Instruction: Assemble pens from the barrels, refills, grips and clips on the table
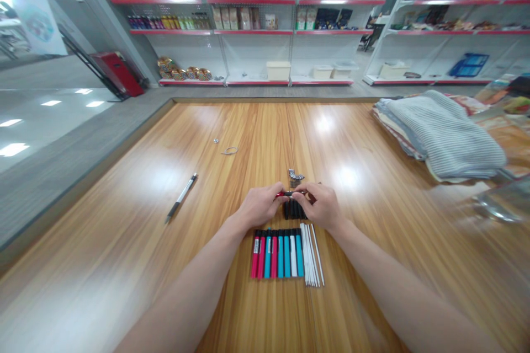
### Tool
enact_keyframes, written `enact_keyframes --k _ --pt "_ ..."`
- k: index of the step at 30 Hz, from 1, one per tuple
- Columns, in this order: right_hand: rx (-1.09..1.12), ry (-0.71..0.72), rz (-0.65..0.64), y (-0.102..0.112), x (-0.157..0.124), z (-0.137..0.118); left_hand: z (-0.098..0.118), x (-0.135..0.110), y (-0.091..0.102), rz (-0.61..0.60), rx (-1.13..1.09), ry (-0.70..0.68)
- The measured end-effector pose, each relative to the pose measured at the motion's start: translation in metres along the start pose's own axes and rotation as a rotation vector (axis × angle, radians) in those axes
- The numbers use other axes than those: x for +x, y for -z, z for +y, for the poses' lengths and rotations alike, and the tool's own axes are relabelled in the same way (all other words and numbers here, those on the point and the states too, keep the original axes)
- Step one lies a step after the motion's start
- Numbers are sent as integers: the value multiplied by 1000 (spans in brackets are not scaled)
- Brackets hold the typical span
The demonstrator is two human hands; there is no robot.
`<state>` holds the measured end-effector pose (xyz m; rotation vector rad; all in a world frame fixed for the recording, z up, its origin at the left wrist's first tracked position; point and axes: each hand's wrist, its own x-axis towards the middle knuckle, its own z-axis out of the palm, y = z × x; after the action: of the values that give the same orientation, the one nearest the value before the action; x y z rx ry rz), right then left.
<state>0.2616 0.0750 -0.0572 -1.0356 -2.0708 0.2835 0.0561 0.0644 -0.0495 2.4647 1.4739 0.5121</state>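
My left hand (260,204) and my right hand (319,205) meet above the wooden table (124,265), both pinching a red pen (283,194) with a dark part at its middle. Under them lie several black pen caps (293,210). Closer to me a row of red, teal and white pen barrels (276,253) lies side by side, with several thin white refills (312,255) beside it on the right. A small pile of metal springs (295,175) sits just beyond my hands.
A white and black pen (181,197) lies alone to the left. A wire loop (230,150) and a small ring (216,140) lie farther back. Folded cloths (447,132) are stacked at the right. Shop shelves (248,16) line the far wall.
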Motion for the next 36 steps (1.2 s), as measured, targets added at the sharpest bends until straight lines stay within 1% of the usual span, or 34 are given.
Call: enact_keyframes --k 4,8,10,14,19,23,25,28,34,36 --pt "33 70 -3 -1 -1 0 0 0 0 -6 6 15" --pt "-72 28 -13 -3 -1 3 -1 1 -2 -11 6 6" --pt "-64 17 -13 -3 0 3 -2 0 -3 -9 6 -3" --pt "7 74 -31 -1 1 0 -3 0 -4 -10 5 4" --pt "-58 40 -54 -1 1 0 -2 0 -4 -5 -8 -18" --pt "-13 88 -45 0 1 0 -2 1 -4 5 6 -18" --pt "-49 99 -56 0 0 2 -3 1 -4 0 10 -23" --pt "-112 78 -77 0 0 4 -3 0 -3 -5 1 -42" --pt "-49 104 -59 2 -1 5 -2 0 -3 10 5 -46" --pt "-73 114 -61 3 0 5 -2 0 -3 10 12 -48"
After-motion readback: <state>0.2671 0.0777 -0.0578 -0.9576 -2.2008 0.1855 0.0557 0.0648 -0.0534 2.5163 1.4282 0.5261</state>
